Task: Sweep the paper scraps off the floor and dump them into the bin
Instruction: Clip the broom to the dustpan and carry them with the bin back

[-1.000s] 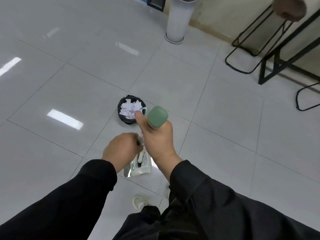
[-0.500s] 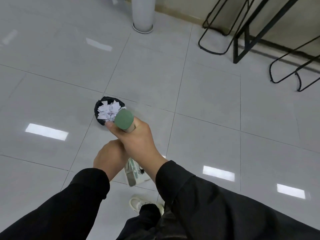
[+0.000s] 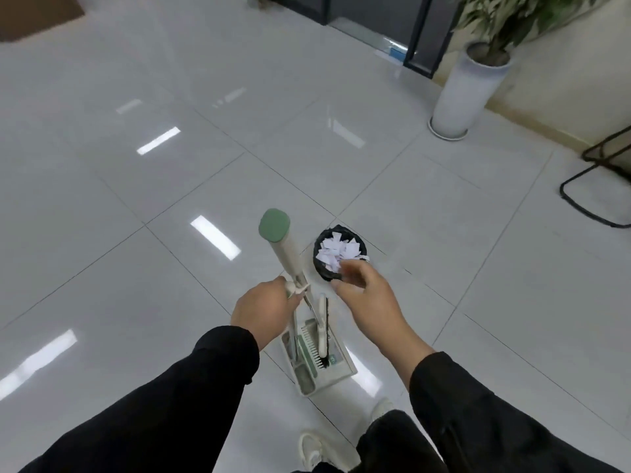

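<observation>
A small black bin stands on the tiled floor, filled with white paper scraps. Just in front of me a cream and green dustpan rests on the floor with the broom clipped upright in it. The broom handle with its green cap rises toward me. My left hand grips the handles just below that cap. My right hand hovers free beside the bin, its fingers loosely bent and holding nothing.
A tall white planter with a leafy plant stands at the back right by the wall. Black metal furniture legs lie along the right edge. My white shoe is at the bottom. The glossy tiles stretch off to the left.
My right hand has let go of the green-capped handle and moved right, near the bin. My left hand still holds the handles. The camera has swung, so the bin now sits right of the handle.
</observation>
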Tool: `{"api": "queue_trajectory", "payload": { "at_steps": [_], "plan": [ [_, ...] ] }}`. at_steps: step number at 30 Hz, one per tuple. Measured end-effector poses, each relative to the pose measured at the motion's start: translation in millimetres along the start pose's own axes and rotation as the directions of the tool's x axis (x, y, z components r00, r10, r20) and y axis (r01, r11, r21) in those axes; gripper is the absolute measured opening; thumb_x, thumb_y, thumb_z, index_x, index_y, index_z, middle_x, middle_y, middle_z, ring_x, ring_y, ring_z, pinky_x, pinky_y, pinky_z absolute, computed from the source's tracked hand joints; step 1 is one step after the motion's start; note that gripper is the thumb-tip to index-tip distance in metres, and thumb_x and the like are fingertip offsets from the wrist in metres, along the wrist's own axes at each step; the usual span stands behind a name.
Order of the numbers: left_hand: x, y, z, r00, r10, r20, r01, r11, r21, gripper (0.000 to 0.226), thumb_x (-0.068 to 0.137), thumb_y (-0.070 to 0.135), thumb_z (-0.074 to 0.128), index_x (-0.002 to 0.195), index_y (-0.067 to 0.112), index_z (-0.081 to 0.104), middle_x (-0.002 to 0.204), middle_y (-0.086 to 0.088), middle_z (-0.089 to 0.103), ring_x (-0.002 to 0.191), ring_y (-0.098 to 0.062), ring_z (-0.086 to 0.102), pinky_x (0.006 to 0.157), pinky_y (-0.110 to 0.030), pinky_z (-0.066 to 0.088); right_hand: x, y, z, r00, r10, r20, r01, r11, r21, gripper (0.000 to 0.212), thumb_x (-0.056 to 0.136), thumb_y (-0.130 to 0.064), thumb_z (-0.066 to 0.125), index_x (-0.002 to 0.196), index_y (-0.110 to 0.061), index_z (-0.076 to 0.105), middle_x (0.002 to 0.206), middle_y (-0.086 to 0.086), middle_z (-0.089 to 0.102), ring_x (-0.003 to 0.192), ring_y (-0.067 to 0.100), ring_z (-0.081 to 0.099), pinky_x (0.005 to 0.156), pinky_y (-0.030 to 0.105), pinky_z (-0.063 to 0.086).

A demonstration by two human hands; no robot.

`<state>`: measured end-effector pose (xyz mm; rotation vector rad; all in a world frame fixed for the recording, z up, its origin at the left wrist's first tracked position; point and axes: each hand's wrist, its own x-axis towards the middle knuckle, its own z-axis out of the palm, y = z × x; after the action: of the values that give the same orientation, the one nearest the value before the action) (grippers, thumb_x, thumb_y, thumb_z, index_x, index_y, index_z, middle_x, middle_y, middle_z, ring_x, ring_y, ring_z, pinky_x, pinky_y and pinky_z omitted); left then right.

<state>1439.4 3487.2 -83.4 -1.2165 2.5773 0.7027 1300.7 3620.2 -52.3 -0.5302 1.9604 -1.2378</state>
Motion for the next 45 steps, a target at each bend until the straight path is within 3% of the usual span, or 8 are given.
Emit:
{"api": "queue_trajectory", "payload": {
  "at_steps": [6, 17, 22, 30, 36, 39, 41, 45],
  "plan": [
    [52.2, -54.1, -30.8, 0.991, -0.136, -0.017, 0.135, 0.990, -0.043, 0.047, 0.101, 0.062, 0.041, 0.099, 0.017, 0.056, 0.077, 0.002, 0.061, 0.071, -0.019, 0.060, 0.062, -0.033, 0.048, 47.5, 20.5, 9.7, 0.979, 0.206, 0.009, -0.206, 0.978, 0.025, 0.018, 0.096, -0.023, 0.062, 0.114, -0.024, 0.064, 0.108, -0.001, 0.065, 0.096, 0.016, 0.066, 0.085, 0.036, 0.058],
    [177.9, -108.0, -55.5, 0.948, -0.312, -0.062, 0.298, 0.940, -0.166, 0.042, 0.102, 0.049, 0.048, 0.096, 0.009, 0.058, 0.077, -0.004, 0.059, 0.065, -0.020, 0.053, 0.058, -0.032, 0.041, 193.3, 27.2, 36.7, 0.946, 0.306, 0.110, -0.311, 0.950, 0.023, 0.015, 0.099, -0.025, 0.058, 0.109, -0.018, 0.067, 0.115, 0.003, 0.068, 0.097, 0.017, 0.070, 0.076, 0.032, 0.060],
    [216.4, -132.0, -59.9, 0.934, -0.340, 0.108, 0.356, 0.882, -0.309, 0.022, 0.101, 0.013, 0.047, 0.115, 0.003, 0.060, 0.079, -0.006, 0.057, 0.065, -0.019, 0.050, 0.055, -0.028, 0.039, 231.6, 35.1, 55.7, 0.923, 0.360, 0.132, -0.364, 0.931, 0.005, 0.018, 0.098, -0.027, 0.057, 0.108, -0.015, 0.068, 0.113, 0.005, 0.067, 0.099, 0.021, 0.070, 0.076, 0.034, 0.061],
    [216.7, -198.5, -74.2, 0.946, -0.282, 0.161, 0.324, 0.792, -0.518, 0.044, 0.096, 0.021, 0.063, 0.139, 0.027, 0.054, 0.085, -0.005, 0.070, 0.063, -0.014, 0.063, 0.055, -0.028, 0.054, 254.4, 75.3, 112.0, 0.891, 0.436, 0.130, -0.446, 0.893, 0.065, 0.020, 0.098, -0.025, 0.058, 0.112, -0.012, 0.066, 0.113, 0.007, 0.069, 0.101, 0.024, 0.069, 0.082, 0.042, 0.062],
    [193.7, -256.6, -35.9, 0.907, -0.277, 0.317, 0.345, 0.059, -0.937, 0.038, 0.106, 0.029, 0.046, 0.132, 0.008, 0.064, 0.117, -0.017, 0.074, 0.106, -0.036, 0.070, 0.100, -0.051, 0.053, 278.9, 103.5, 165.1, 0.884, 0.431, 0.182, -0.445, 0.894, 0.049, 0.014, 0.098, -0.025, 0.058, 0.106, -0.015, 0.065, 0.115, 0.009, 0.068, 0.102, 0.026, 0.069, 0.085, 0.044, 0.061],
    [187.0, -266.2, 0.1, 0.923, -0.303, 0.236, 0.208, -0.121, -0.971, 0.033, 0.105, 0.017, 0.048, 0.130, 0.004, 0.065, 0.122, -0.022, 0.071, 0.116, -0.039, 0.067, 0.105, -0.051, 0.051, 298.0, 113.0, 194.2, 0.890, 0.401, 0.217, -0.415, 0.909, 0.022, 0.009, 0.098, -0.024, 0.058, 0.102, -0.018, 0.064, 0.114, 0.008, 0.068, 0.104, 0.026, 0.069, 0.086, 0.044, 0.061],
    [188.6, -264.0, 34.0, 0.933, -0.322, 0.164, 0.161, -0.037, -0.986, 0.028, 0.104, 0.008, 0.048, 0.127, 0.007, 0.064, 0.122, -0.023, 0.070, 0.112, -0.041, 0.068, 0.098, -0.050, 0.055, 312.9, 121.7, 208.3, 0.886, 0.400, 0.234, -0.413, 0.911, 0.009, 0.008, 0.098, -0.024, 0.058, 0.099, -0.020, 0.065, 0.113, 0.007, 0.069, 0.102, 0.026, 0.069, 0.085, 0.043, 0.061],
    [217.2, -265.1, 96.7, 0.959, -0.282, -0.005, 0.219, 0.754, -0.620, 0.044, 0.097, 0.033, 0.065, 0.135, 0.040, 0.043, 0.122, 0.013, 0.058, 0.100, -0.010, 0.062, 0.079, -0.028, 0.055, 344.8, 149.5, 223.2, 0.901, 0.360, 0.242, -0.369, 0.929, -0.009, 0.008, 0.099, -0.025, 0.058, 0.099, -0.022, 0.065, 0.113, 0.007, 0.069, 0.102, 0.027, 0.070, 0.085, 0.043, 0.061]
  ]
}}
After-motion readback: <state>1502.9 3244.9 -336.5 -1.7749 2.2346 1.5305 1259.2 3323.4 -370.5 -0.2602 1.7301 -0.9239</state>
